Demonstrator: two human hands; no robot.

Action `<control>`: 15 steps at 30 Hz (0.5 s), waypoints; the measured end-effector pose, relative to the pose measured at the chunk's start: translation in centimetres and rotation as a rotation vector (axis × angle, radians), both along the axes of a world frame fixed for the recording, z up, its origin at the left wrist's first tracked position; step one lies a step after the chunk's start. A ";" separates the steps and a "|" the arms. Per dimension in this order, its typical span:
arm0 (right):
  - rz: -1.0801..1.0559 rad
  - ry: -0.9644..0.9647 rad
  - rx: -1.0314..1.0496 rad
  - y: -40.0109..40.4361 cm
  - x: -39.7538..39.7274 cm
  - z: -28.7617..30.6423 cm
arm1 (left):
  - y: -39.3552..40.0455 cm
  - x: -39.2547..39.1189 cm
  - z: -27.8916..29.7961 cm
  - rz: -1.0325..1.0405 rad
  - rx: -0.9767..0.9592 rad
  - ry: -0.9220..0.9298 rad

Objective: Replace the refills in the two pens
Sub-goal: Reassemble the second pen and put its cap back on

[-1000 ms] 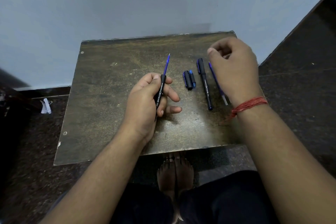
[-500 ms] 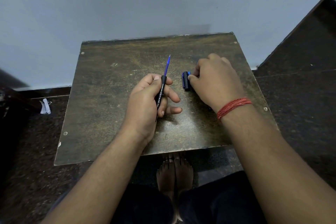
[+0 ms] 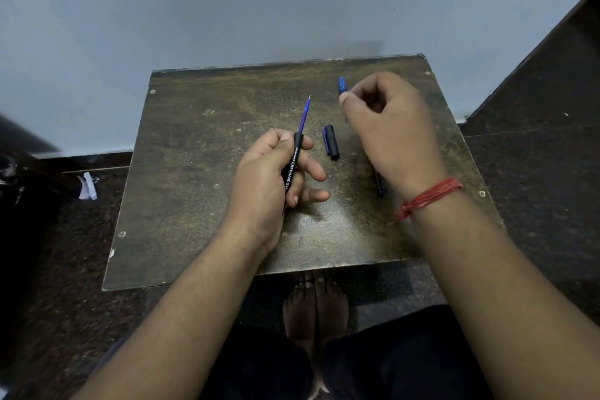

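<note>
Both hands are busy: the left hand (image 3: 272,178) grips the pen barrel (image 3: 293,167), its refill (image 3: 304,114) sticking out. Right hand (image 3: 386,127) fingers pinch a blue tip piece (image 3: 342,85) above the black cap (image 3: 331,142); likely next, thread it over the refill.

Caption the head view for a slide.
Left hand holds a black pen barrel with blue refill protruding; right hand lifts a blue pen piece above the table.

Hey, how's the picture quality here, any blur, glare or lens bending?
Head view: the right hand is motion-blurred with the small blue piece it pinches; the left hand and its pen are sharp; a dull sheen sits on the table; the wide lens bows the table edges; corners darken.
</note>
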State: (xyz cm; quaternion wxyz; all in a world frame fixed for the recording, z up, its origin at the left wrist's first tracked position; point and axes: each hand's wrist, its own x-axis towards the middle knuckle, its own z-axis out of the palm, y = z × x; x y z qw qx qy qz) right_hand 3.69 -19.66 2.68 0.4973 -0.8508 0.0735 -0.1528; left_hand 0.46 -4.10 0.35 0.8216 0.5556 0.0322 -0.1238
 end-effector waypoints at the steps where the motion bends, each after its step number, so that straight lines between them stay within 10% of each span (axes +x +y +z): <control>1: -0.009 -0.020 0.136 0.2 0.0 0.0 | 0.0 0.0 0.0 -0.008 -0.002 0.001; 7: 0.061 -0.005 0.682 0.4 -0.1 -0.3 | -0.3 -0.2 0.2 -0.068 -0.003 0.020; 15: 0.092 -0.012 0.784 0.5 -0.1 -0.4 | -0.6 -0.5 0.5 -0.118 -0.008 0.026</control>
